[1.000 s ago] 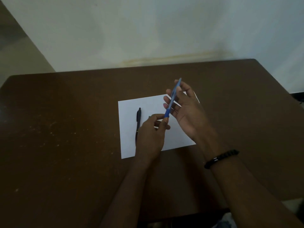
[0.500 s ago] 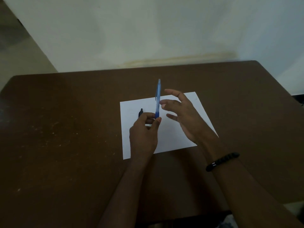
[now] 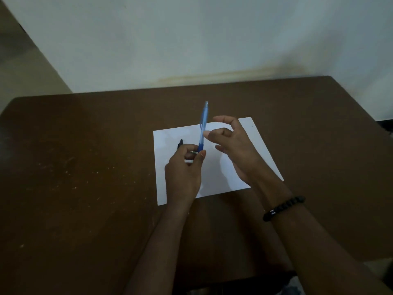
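A blue pen (image 3: 203, 126) stands nearly upright above a white sheet of paper (image 3: 258, 150). My left hand (image 3: 185, 173) pinches the pen's lower end between thumb and fingers. My right hand (image 3: 232, 150) hovers just right of the pen with its fingers loosely bent; one fingertip is at the barrel, and whether it touches is unclear. A black pen (image 3: 180, 143) lies on the paper's left part, mostly hidden behind my left hand.
The paper lies on a brown table (image 3: 85, 188) that fills most of the view. A pale wall (image 3: 191, 39) stands right behind the table's far edge. A black bead bracelet (image 3: 282, 207) is on my right wrist.
The blue pen swung from a rightward lean across my right palm to nearly upright and moved left. My right hand let it go and now hovers beside it.
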